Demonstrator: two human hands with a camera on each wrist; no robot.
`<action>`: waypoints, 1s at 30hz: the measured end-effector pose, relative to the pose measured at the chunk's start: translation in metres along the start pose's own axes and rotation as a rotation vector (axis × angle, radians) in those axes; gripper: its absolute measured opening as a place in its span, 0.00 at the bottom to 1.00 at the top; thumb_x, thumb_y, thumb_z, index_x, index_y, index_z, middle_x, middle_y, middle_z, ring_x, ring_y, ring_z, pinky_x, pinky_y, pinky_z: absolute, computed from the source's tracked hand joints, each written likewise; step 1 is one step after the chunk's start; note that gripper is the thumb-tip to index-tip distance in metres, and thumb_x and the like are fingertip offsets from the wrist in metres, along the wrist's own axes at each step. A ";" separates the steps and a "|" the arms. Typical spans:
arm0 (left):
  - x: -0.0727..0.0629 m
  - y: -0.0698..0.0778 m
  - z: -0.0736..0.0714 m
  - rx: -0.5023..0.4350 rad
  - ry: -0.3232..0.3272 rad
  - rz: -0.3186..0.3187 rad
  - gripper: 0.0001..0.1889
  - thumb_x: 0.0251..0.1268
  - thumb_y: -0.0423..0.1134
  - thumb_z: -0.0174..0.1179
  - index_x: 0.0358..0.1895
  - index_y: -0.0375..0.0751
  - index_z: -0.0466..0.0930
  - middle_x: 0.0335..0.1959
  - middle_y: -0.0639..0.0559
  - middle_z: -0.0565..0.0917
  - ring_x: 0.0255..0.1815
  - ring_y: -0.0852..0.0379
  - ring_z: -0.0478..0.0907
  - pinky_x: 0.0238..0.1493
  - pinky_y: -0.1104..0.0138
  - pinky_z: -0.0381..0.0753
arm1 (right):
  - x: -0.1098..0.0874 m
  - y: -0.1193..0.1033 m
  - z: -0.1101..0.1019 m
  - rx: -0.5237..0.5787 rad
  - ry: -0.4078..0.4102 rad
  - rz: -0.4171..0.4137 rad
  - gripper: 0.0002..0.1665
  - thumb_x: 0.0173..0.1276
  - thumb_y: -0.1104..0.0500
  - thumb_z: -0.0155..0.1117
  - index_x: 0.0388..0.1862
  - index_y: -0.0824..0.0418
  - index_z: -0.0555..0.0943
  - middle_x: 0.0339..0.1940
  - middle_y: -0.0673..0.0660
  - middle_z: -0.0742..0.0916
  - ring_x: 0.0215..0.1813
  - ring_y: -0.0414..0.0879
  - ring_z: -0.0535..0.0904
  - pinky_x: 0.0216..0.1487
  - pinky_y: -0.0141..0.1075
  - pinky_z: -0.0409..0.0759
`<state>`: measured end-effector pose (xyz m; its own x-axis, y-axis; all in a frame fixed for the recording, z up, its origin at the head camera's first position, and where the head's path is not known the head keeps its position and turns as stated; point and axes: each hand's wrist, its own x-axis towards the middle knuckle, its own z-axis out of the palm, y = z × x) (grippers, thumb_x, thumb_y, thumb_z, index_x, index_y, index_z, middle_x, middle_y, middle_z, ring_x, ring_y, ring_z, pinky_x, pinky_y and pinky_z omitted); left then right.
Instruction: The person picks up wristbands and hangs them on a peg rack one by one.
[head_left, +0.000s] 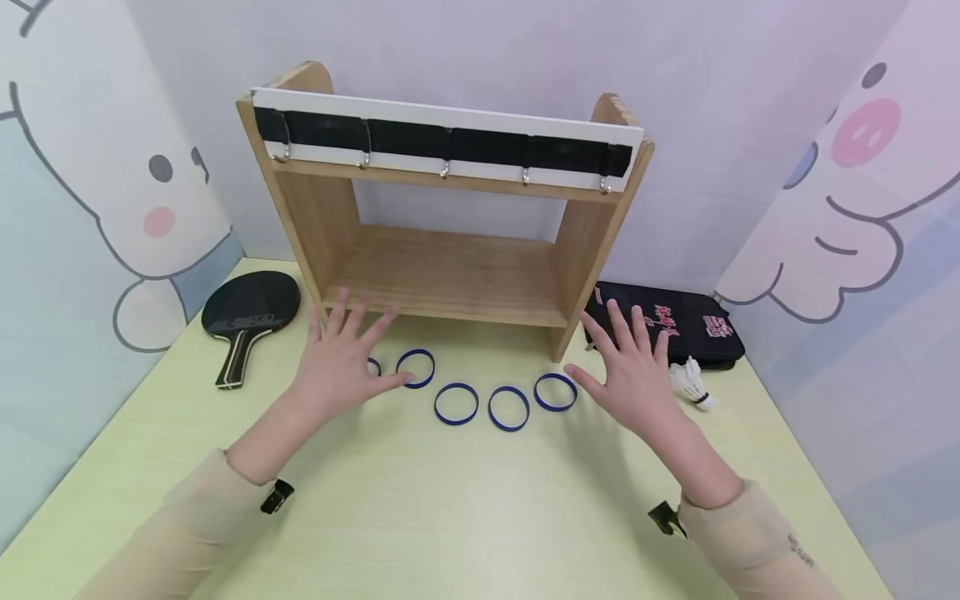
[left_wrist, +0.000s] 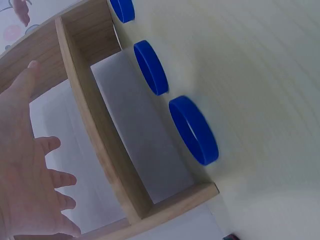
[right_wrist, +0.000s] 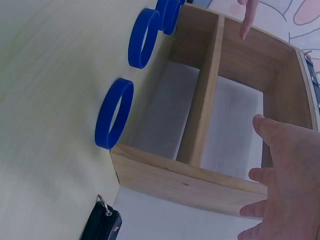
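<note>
Several blue silicone wristbands [head_left: 456, 423] lie in a loose row on the table before a wooden shelf [head_left: 450, 271]. My left hand [head_left: 337, 371] is held with fingers spread over the row's left end, overlapping part of the leftmost band [head_left: 375, 365] in the head view. At the other end, my right hand [head_left: 633, 375] also has its fingers spread, just right of the rightmost band [head_left: 555, 409]. Neither hand holds anything. Both show palm and fingers in the wrist views, with blue bands [left_wrist: 195, 131] beyond the left one and another band [right_wrist: 114, 114] beyond the right.
Along the shelf's top front runs a white board [head_left: 450, 111] with a black strip and several metal hooks [head_left: 445, 169]. A table tennis paddle [head_left: 251, 304] lies at left. On the right are a black zip case [head_left: 690, 325] and a shuttlecock [head_left: 692, 383]. Walls stand behind and beside.
</note>
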<state>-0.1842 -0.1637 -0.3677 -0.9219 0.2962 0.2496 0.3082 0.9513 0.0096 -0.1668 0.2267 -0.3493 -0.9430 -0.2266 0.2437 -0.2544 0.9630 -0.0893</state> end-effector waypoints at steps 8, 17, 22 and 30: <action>-0.008 -0.017 -0.009 0.010 -0.002 -0.009 0.50 0.47 0.78 0.51 0.73 0.55 0.55 0.75 0.40 0.48 0.76 0.37 0.32 0.68 0.37 0.31 | 0.009 0.009 -0.010 0.001 0.032 0.038 0.47 0.63 0.29 0.52 0.76 0.41 0.48 0.78 0.60 0.48 0.76 0.62 0.33 0.66 0.70 0.36; -0.020 -0.044 -0.002 -0.023 -0.037 0.006 0.48 0.50 0.71 0.57 0.72 0.50 0.58 0.74 0.37 0.52 0.75 0.35 0.42 0.68 0.38 0.46 | 0.028 0.023 -0.007 0.029 0.010 0.106 0.46 0.65 0.30 0.50 0.76 0.45 0.50 0.78 0.62 0.47 0.76 0.62 0.32 0.65 0.71 0.36; -0.024 -0.059 0.006 -0.039 -0.041 0.015 0.46 0.50 0.67 0.61 0.70 0.45 0.62 0.71 0.34 0.59 0.72 0.33 0.50 0.65 0.37 0.54 | 0.041 0.027 0.001 0.031 -0.003 0.102 0.47 0.65 0.32 0.52 0.76 0.47 0.49 0.77 0.64 0.49 0.76 0.64 0.36 0.67 0.69 0.40; -0.022 -0.076 0.023 -0.104 -0.083 0.086 0.40 0.53 0.55 0.67 0.65 0.36 0.67 0.62 0.30 0.69 0.65 0.31 0.63 0.61 0.40 0.64 | 0.062 0.031 0.020 0.130 0.034 0.065 0.44 0.67 0.40 0.56 0.73 0.62 0.56 0.72 0.70 0.60 0.74 0.66 0.49 0.67 0.65 0.52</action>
<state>-0.1924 -0.2411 -0.3961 -0.9059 0.3866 0.1728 0.4057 0.9093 0.0930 -0.2371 0.2395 -0.3562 -0.9513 -0.1569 0.2655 -0.2205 0.9480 -0.2295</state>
